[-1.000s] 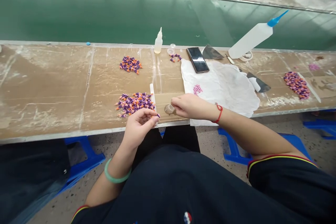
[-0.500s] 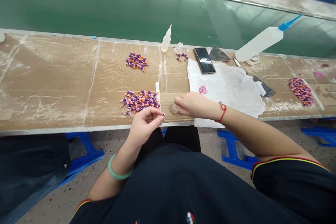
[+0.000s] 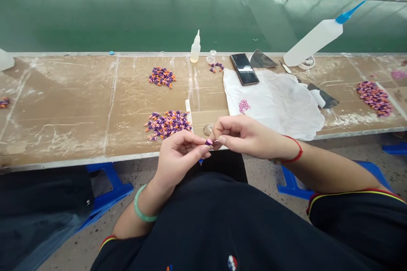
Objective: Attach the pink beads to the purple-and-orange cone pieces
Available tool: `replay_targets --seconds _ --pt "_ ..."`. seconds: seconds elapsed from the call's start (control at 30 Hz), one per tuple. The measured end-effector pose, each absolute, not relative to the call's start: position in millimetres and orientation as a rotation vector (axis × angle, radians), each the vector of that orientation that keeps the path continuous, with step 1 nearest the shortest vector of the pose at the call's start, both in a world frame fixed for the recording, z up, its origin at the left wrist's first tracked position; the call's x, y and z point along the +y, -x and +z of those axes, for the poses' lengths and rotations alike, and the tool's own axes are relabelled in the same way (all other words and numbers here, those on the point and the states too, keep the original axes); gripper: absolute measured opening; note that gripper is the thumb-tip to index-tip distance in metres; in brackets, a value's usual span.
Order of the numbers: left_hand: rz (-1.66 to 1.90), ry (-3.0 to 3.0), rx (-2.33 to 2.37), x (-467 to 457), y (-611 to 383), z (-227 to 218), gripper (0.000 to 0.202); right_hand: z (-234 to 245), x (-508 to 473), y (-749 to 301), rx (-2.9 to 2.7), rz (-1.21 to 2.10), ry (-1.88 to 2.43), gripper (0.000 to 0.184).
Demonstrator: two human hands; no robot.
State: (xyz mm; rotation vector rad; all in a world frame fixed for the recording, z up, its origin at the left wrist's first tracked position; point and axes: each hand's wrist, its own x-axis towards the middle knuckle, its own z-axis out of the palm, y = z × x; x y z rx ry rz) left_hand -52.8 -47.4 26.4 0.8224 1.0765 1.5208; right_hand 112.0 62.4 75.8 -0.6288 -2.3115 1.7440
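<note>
My left hand point(image 3: 179, 154) and my right hand point(image 3: 244, 133) meet above the bench's front edge, their fingertips pinching a small purple piece point(image 3: 209, 142) between them. Just behind the fingers lies a round clear dish point(image 3: 208, 129), partly hidden by my right hand. A heap of purple and orange pieces point(image 3: 168, 125) sits left of a narrow white strip point(image 3: 188, 112). Further back are a smaller heap point(image 3: 162, 77) and a little cluster point(image 3: 216, 66). A white cloth point(image 3: 273, 106) carries a patch of pink beads point(image 3: 243, 106).
A cardboard-covered bench point(image 3: 63, 110) holds a small glue bottle point(image 3: 195, 48), a phone point(image 3: 244, 69), a large squeeze bottle with a blue nozzle point(image 3: 313, 40), dark scraper blades point(image 3: 322, 96), and a purple heap point(image 3: 374, 98). A green panel point(image 3: 127, 12) stands behind.
My right hand has left the clear dish and moved left to join my left hand at the purple piece. The view has tilted slightly.
</note>
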Motion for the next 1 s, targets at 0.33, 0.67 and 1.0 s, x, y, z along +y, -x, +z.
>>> replay_targets --seconds 0.33,0.67,1.0 --pt "1.511 -0.925 1.106 -49 46 32 0.020 79 56 -120 -2.266 1.716 0.647 0.006" --pt "1.514 -0.939 1.127 -49 42 35 0.014 76 55 -125 -2.342 1.566 0.601 0.008" --pt "1.518 -0.872 1.096 -47 38 35 0.015 76 50 -127 -2.398 1.315 0.574 0.009"
